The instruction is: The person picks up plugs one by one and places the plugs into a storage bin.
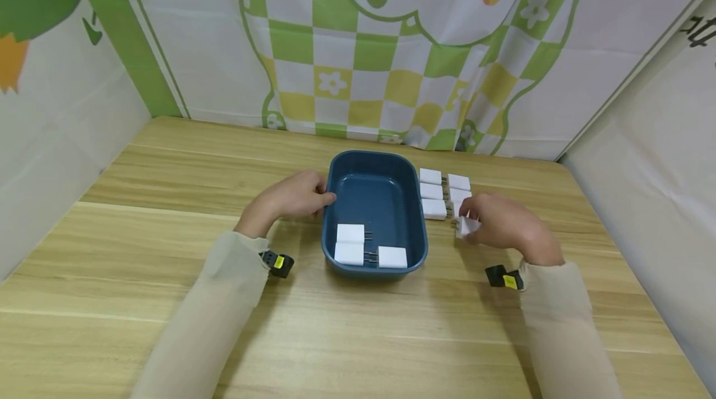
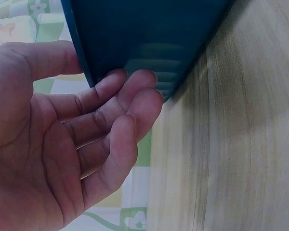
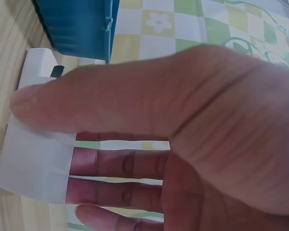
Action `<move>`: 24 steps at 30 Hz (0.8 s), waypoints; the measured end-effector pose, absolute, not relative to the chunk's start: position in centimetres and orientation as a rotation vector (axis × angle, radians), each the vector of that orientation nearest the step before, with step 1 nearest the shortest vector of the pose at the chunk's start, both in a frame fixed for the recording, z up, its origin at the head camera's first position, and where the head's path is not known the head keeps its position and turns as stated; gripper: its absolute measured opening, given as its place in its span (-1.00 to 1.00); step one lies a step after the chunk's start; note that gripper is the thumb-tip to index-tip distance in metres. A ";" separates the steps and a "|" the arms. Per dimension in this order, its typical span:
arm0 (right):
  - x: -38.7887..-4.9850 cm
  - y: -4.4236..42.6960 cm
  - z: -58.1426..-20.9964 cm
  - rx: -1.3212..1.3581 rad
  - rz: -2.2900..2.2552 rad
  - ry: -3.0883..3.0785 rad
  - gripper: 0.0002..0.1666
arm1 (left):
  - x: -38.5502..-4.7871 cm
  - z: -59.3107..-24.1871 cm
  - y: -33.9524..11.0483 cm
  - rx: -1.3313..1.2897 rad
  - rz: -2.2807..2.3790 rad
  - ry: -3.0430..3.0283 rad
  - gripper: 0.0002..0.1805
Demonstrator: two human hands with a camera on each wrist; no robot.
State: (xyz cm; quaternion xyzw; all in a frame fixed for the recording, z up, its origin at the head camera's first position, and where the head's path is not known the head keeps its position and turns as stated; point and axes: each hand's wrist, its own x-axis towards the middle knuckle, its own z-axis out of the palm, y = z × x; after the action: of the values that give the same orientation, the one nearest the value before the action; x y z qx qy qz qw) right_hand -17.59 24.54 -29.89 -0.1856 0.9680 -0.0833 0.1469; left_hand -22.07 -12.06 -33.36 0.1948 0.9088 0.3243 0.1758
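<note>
In the head view, the right hand (image 1: 498,223) pinches a white plug (image 1: 466,229) right of the blue box (image 1: 371,200), prongs (image 1: 455,224) best kept free. In the left wrist view, the left hand (image 2: 53,132) clasps the box's rim (image 2: 75,38), which should steady it; the right wrist view shows the thumb (image 3: 86,103) across the plug.

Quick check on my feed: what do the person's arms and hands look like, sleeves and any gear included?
Both arms wear plain, pale beige long sleeves: left sleeve, right sleeve. By each cuff sits a small black device, left and right, marked with a yellow patch. The left hand and right hand show no gloves or rings.
</note>
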 end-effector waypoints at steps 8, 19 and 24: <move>-17.5 24.5 -29.7 -0.629 -0.272 2.853 -0.54 | -22.1 -33.4 -12.1 0.547 0.914 2.581 -0.68; -17.0 24.1 -29.1 -0.682 -0.294 2.927 -0.59 | -22.1 -33.4 -12.0 0.555 0.922 2.578 -0.68; -16.8 23.9 -28.9 -0.714 -0.307 2.957 -0.58 | -22.1 -33.3 -12.0 0.549 0.928 2.575 -0.68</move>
State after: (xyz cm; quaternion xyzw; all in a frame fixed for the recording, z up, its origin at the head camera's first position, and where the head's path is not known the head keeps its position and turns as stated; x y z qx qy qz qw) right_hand -16.76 23.91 -28.94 -0.2332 0.9663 -0.1004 0.0419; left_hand -22.14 -12.04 -33.31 0.1938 0.9083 0.3274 0.1741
